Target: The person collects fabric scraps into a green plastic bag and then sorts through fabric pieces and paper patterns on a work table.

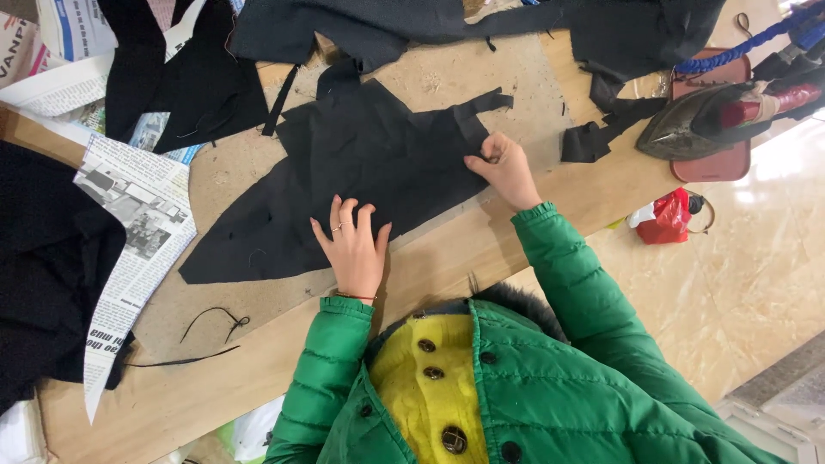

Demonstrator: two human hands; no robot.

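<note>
Left hand (352, 245) spread flat, pinning the black cut fabric panel (344, 185) on the wooden counter (447, 258); right hand (503, 167) pinching its edge. Best kept taut and smoothed flat, probably.

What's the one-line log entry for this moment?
left hand: flat on black fabric piece | right hand: pinching its edge | iron: aside

Black cut fabric piece (361, 172), flat on wooden table.
Dark matte cloth, irregular outline: long pointed tail toward lower left, narrow strip tab sticking out at upper right, jagged notch on the right edge. Lies spread, mostly smooth, possibly two layers stacked, hard to tell. Near edge runs diagonally along the table's front; upper part meets other black scraps.
</note>
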